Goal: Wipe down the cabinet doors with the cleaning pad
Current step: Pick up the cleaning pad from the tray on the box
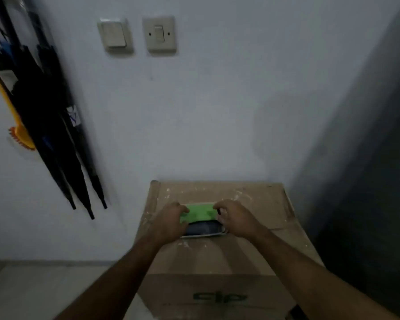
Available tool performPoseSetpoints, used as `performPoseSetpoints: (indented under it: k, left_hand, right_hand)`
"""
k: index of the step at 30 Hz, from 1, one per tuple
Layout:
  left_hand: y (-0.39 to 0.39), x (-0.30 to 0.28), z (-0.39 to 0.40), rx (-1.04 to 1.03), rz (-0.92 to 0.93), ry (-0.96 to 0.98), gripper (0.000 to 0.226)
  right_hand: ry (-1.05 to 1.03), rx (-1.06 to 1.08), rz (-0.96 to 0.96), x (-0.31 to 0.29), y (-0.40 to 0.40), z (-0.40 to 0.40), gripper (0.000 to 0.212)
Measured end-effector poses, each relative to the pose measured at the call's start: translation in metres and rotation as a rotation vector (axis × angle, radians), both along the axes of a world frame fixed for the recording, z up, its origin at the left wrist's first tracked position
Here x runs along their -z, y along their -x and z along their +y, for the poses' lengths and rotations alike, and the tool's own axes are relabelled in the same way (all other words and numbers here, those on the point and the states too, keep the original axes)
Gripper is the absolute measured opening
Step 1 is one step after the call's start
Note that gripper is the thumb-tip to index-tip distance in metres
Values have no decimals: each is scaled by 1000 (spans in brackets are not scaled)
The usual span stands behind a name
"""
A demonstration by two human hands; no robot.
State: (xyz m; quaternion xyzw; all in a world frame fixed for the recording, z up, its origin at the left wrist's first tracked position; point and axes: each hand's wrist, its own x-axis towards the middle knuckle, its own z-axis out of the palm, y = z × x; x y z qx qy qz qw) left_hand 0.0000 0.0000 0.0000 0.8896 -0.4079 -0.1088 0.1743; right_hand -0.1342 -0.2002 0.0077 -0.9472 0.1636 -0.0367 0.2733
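Gripping green pad (198, 212) over tray (203, 236), both hands (171, 219)

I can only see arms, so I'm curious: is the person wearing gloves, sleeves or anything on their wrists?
Nothing worn shows. The left hand and right hand are bare, without gloves. Both forearms are uncovered up to the picture's edge; no sleeve, watch or ring is visible in this dim view.

Both bare forearms reach forward from the bottom corners and converge toward the middle, wrists straight and backs of the hands up. The left hand (171, 219) has its fingers curled downward in a grip at its inner side. The right hand (234, 218) mirrors it close by, fingers bent and knuckles raised.
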Motion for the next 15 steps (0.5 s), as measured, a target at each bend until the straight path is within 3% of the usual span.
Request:
performPoseSetpoints:
  k: [5,11,15]
  left_hand:
    - [-3,20,-2,-1,-130,-123,56]
    - [-5,20,-11,-20,-245,-126,32]
    - [-5,3,-15,-30,-381,-112,24]
  right_hand:
    - [117,-63,60,33,-13,3,48]
    - [347,-63,43,44,-26,6,33]
    - [339,-30,-21,34,-30,2,29]
